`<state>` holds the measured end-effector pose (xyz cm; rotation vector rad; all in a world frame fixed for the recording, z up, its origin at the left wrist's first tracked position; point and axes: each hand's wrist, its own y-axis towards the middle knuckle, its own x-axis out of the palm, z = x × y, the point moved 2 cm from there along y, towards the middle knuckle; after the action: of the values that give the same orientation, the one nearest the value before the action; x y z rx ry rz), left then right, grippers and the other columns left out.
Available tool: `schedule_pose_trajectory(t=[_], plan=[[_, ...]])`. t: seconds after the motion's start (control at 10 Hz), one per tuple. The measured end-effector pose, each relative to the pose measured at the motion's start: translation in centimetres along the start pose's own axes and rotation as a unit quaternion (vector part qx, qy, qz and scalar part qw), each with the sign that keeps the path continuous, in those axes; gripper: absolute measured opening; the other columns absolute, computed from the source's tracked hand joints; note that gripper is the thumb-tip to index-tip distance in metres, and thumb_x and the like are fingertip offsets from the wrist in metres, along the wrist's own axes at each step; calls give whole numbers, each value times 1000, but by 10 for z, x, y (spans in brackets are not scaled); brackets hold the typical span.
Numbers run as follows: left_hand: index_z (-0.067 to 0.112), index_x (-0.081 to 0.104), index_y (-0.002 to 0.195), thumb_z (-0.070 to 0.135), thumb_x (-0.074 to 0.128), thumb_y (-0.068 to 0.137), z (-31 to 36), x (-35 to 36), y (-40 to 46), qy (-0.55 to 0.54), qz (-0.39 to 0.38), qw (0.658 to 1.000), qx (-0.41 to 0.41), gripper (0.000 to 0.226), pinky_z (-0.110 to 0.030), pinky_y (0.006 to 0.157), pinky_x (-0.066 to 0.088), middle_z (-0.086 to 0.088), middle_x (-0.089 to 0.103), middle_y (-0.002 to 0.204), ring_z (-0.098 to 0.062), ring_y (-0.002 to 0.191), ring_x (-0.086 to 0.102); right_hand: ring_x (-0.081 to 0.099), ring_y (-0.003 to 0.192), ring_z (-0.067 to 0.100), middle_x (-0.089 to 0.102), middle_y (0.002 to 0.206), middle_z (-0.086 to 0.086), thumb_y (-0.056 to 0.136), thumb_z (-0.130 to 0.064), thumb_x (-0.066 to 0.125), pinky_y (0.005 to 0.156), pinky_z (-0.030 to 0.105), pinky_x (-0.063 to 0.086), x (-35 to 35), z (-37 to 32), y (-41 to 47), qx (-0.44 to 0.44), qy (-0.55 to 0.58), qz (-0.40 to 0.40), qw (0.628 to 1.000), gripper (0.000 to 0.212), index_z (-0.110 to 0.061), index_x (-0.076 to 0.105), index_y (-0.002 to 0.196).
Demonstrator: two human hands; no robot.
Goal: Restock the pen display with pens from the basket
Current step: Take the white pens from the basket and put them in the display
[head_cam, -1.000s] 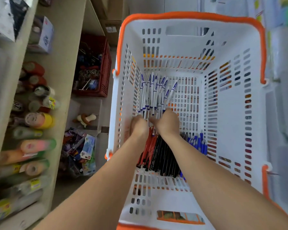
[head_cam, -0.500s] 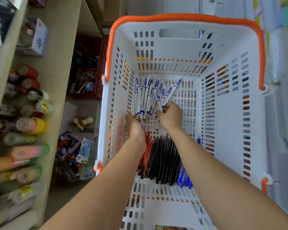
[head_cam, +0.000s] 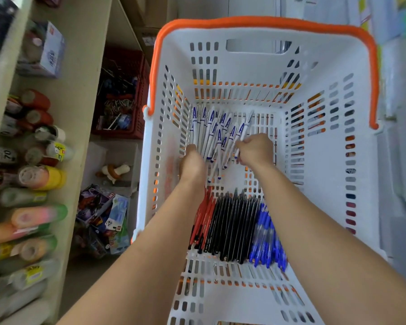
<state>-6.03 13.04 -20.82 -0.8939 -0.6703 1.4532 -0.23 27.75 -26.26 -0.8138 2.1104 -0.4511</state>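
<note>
Fingers of the right hand (head_cam: pixel 254 150) curl round a fanned bunch of white pens (head_cam: pixel 217 134) with blue lettering and blue tips, while the left hand (head_cam: pixel 192 164) cups the bunch's other side. Both work inside the white, orange-rimmed basket (head_cam: pixel 338 141), whose floor also holds rows of red pens (head_cam: pixel 203 219), black pens (head_cam: pixel 232 226) and blue pens (head_cam: pixel 267 238).

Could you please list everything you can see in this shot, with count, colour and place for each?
basket: one, white with orange rim, centre.
white pens: a bunch, white with blue print, far left of basket floor.
red pens: several, near left of basket floor.
black pens: many, beside the red.
blue pens: several, right of the black.
red crate: one, floor, left of basket.
rolls: many, mixed colours, left shelf.
left hand: against the white pens.
right hand: gripping white pens.
</note>
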Motion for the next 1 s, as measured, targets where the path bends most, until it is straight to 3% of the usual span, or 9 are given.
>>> schedule_pose_trajectory(t=[0.1, 0.2, 0.3, 0.4, 0.5, 0.6, 0.8, 0.9, 1.0], plan=[[3, 52, 132, 45, 32, 94, -1, 0, -18, 180, -4, 980, 88, 60, -40, 110, 38, -17, 58, 132, -29, 123, 55, 46, 44, 22, 43, 48, 7, 94, -14, 67, 57, 26, 51, -1, 16, -19, -13, -42, -20, 999, 50, -11, 42, 50], [3, 20, 155, 24, 36, 100, -3, 13, -15, 248, -55, 959, 122, 62, -43, 121, 21, -16, 28, 161, -30, 149, 27, 40, 42, 20, 40, 45, 3, 91, -23, 71, 54, 24, 37, 12, 24, -35, -17, -39, -21, 999, 48, -8, 47, 52], [-3, 19, 152, 14, 37, 100, 0, 27, -12, 313, -50, 939, 135, 58, -48, 122, 23, -20, 24, 161, -35, 150, 23, 55, 56, 20, 57, 65, 6, 89, -32, 73, 57, 28, 47, 27, 16, -41, -15, -36, 6, 999, 35, -4, 56, 75], [-9, 33, 143, 14, 40, 97, 8, 42, -11, 372, -25, 911, 174, 51, -51, 116, 30, -22, 37, 150, -38, 143, 31, 60, 101, 34, 54, 124, 19, 95, -15, 57, 82, 47, 57, 35, 3, -41, -15, -38, 38, 998, 42, 1, 42, 131], [-4, 49, 135, 24, 35, 93, 23, 48, 8, 353, -15, 925, 139, 52, -49, 108, 42, -23, 54, 138, -40, 127, 51, 52, 115, 41, 40, 137, 25, 95, -14, 49, 92, 50, 52, 40, -14, -39, -27, -82, 41, 995, 50, 5, 31, 138], [3, 51, 138, 26, 30, 104, 36, 46, 21, 296, -27, 950, 94, 47, -41, 106, 44, -19, 56, 139, -35, 126, 54, 46, 124, 39, 35, 143, 24, 95, -16, 53, 96, 43, 50, 51, -34, -36, -52, -126, 45, 990, 58, 5, 27, 142], [5, 42, 148, 33, 22, 108, 49, 32, 10, 150, -76, 985, 43, 52, -41, 111, 37, -15, 43, 155, -32, 142, 41, 42, 127, 38, 29, 146, 23, 96, -32, 58, 99, 41, 49, 68, -57, -25, -65, -169, 38, 983, 74, 8, 21, 146], [11, 42, 148, 42, 25, 108, 50, 29, 17, 54, -61, 996, 18, 53, -44, 115, 38, -12, 45, 154, -30, 141, 45, 41, 127, 39, 27, 147, 23, 93, -34, 62, 101, 43, 47, 73, -58, -25, -66, -158, 47, 984, 81, 8, 20, 147], [20, 43, 135, 43, 39, 106, 50, 21, -1, -30, -16, 999, -10, 38, -42, 113, 40, -9, 57, 141, -25, 133, 54, 43, 125, 38, 30, 145, 22, 90, -37, 68, 101, 40, 46, 78, -53, -24, -82, -163, 75, 980, 84, 7, 23, 146]])
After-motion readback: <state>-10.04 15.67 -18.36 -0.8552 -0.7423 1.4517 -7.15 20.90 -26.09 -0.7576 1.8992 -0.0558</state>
